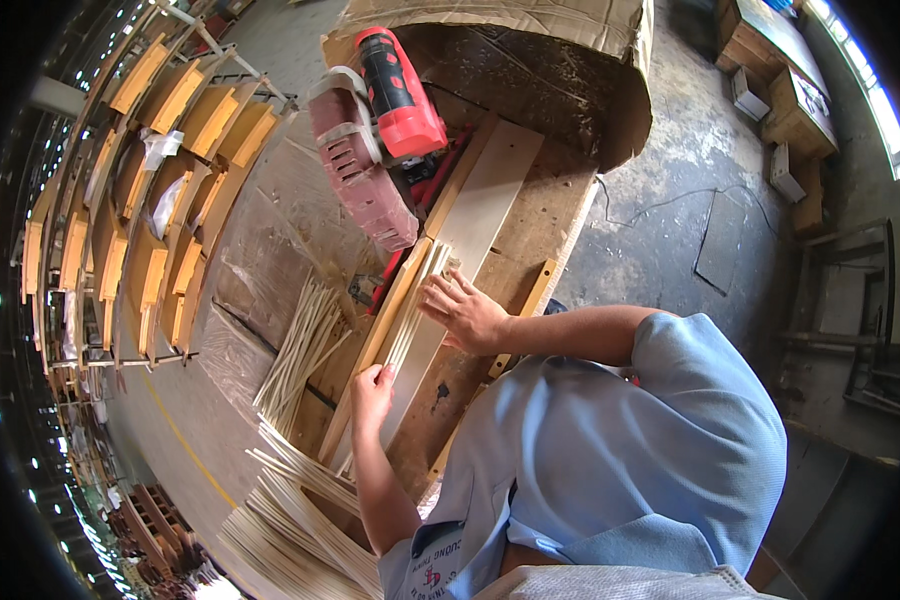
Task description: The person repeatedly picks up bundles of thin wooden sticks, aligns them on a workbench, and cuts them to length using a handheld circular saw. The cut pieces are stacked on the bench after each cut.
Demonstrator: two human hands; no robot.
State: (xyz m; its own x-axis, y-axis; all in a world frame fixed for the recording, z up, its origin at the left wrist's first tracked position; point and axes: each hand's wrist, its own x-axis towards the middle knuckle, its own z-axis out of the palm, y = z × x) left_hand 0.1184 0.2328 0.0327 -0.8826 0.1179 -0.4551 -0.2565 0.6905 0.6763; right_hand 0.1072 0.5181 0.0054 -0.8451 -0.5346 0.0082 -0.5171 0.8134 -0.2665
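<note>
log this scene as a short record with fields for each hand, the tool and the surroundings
left hand: fingers curled, at the near end of thin pale strips; grip unclear
right hand: fingers spread, on the strips nearer their far end
tool: red-and-black power saw, beyond the hands
left side: loose strip pile, rack of brown panels
far end: cardboard

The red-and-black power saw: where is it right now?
In the head view, the red-and-black power saw is above and left of centre, beyond the right hand, partly overlapping the open brown cardboard box.
</note>
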